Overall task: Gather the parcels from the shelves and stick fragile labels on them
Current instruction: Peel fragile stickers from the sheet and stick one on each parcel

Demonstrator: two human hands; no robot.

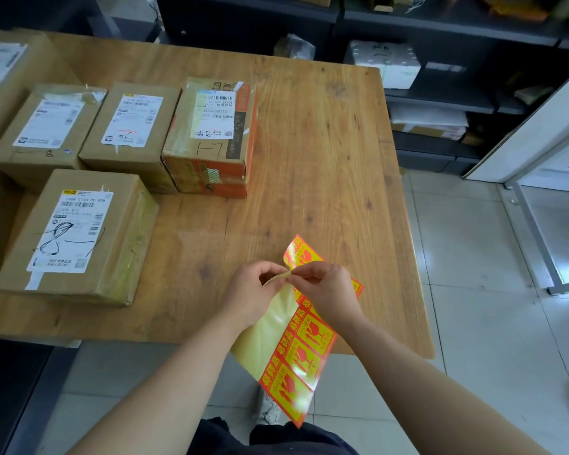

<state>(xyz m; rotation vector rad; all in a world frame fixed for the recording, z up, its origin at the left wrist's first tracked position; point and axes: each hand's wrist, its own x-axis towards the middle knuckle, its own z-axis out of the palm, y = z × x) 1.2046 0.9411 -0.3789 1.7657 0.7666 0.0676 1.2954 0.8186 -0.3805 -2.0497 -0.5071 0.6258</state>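
Note:
A sheet of red-and-yellow fragile labels (304, 353) hangs over the near edge of the wooden table (326, 165). My left hand (255, 290) pinches the pale yellow backing at its top corner. My right hand (327, 285) pinches the peeling label corner right beside it, fingertips almost touching. Several cardboard parcels with white shipping labels lie on the table's left half: a near one (76, 238), two brown ones behind it (46, 133) (132, 133), and an orange-edged box (214, 136). A larger carton (10, 77) sits at the far left.
Dark metal shelves (440, 103) stand behind and to the right of the table, holding a white foam box (385, 62) and wrapped packages. A white frame (539, 152) stands on the tiled floor at right. The table's right half is bare wood.

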